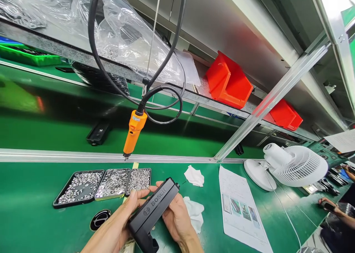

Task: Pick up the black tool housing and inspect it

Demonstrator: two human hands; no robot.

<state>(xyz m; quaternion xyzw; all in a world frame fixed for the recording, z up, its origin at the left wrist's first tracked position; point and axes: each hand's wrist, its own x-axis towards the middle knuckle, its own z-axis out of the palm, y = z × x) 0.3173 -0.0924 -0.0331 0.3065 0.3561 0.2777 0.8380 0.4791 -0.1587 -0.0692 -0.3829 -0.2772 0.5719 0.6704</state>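
Observation:
A long black plastic housing (155,208) marked BOSCH is held tilted above the green bench, its hooked end toward me. My left hand (122,218) is closed along its left side, and my right hand (177,216) grips the right side. Most of the fingertips are hidden behind the part. Just beyond my left hand stand three shallow trays: one of small metal pieces (81,186), one of washers (113,182) and one of smaller bits (139,179). A round black piece (100,219) lies by my left forearm. Overhead hangs an orange electric screwdriver (134,131) on its cable.
White cloths (194,176) and a printed sheet (241,208) lie to the right, before a white fan (301,166). Red bins (229,81) and plastic bags (133,42) sit on the shelf above. Another person's hand (330,206) shows at far right. A black part (98,134) rests behind the rail.

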